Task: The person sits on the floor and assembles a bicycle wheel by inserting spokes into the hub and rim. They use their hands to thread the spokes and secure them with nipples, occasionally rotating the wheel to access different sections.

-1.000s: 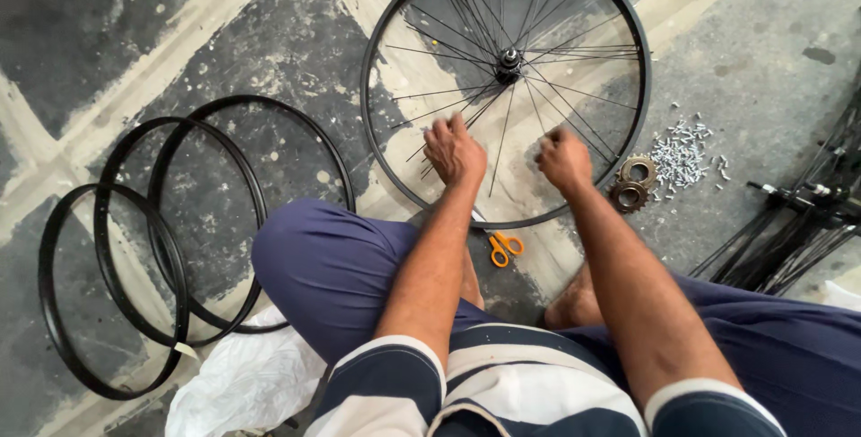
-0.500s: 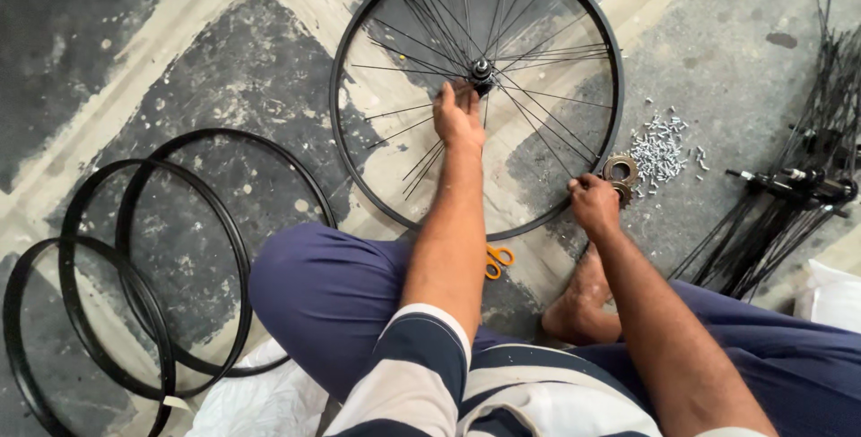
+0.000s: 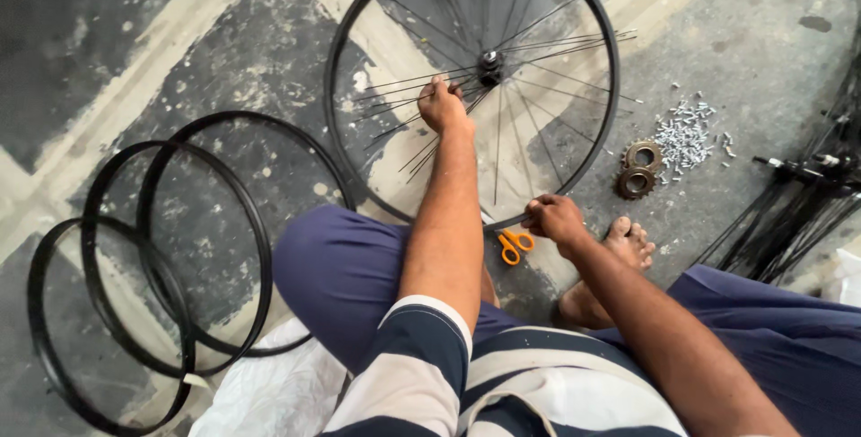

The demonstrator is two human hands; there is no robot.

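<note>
A black bicycle wheel rim (image 3: 339, 69) lies flat on the floor in front of me, with loose thin spokes fanning from its hub (image 3: 490, 62). My left hand (image 3: 443, 105) reaches into the wheel beside the hub and pinches several spokes. At the wheel's near edge, my right hand (image 3: 554, 219) is closed on the rim. Orange-handled scissors (image 3: 514, 245) rest on the floor just below that hand.
Three bare black rims (image 3: 134, 267) overlap on the floor at the left. Two toothed cogs (image 3: 638, 169) and a heap of small silver nipples (image 3: 685, 135) sit right of the wheel. A bundle of black spokes and axles (image 3: 798, 195) lies far right. My bare foot (image 3: 625, 244) rests near the scissors.
My left hand moved from the near rim in toward the hub and took hold of spokes. My right hand dropped from the cogs' side to the rim's near edge.
</note>
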